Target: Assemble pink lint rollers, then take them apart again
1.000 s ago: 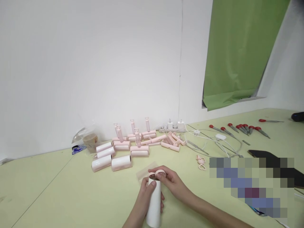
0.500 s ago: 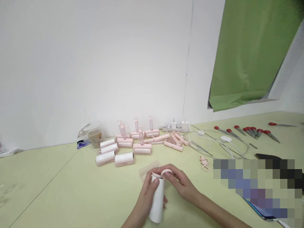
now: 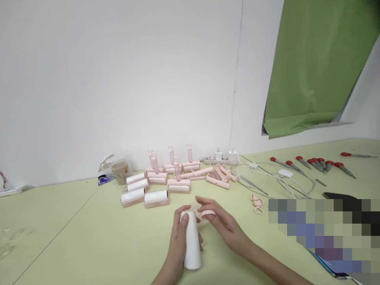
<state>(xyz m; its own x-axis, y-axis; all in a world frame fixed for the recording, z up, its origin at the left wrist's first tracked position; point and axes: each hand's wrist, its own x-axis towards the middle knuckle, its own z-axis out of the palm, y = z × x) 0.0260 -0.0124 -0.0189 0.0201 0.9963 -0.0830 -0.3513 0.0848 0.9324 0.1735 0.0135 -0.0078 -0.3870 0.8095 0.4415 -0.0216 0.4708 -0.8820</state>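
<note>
My left hand (image 3: 178,233) is wrapped round a white lint roller refill (image 3: 192,247), which it holds lengthwise over the table. The thumb lies along the upper end of the roll, and some fingertips show on its far side. Just to the right, my right hand (image 3: 224,223) pinches a small pale pink ring-shaped piece (image 3: 208,213) between thumb and fingers. A slight gap parts that ring from the roll's top. Behind the fingers, a translucent film piece (image 3: 194,206) shows in part.
White rolls (image 3: 156,199) lie beyond my left hand. Several pink lint rollers (image 3: 179,186) and loose pink casings (image 3: 218,182) sit by the wall. Right of them are a power strip (image 3: 221,161), white cables (image 3: 293,184), pink heart-shaped loops (image 3: 257,206) and red-handled tools (image 3: 344,169).
My left hand has shifted slightly left with the roll, and the roll's top has turned from view. My right hand, still pinching the pink ring, has parted from the roll.
</note>
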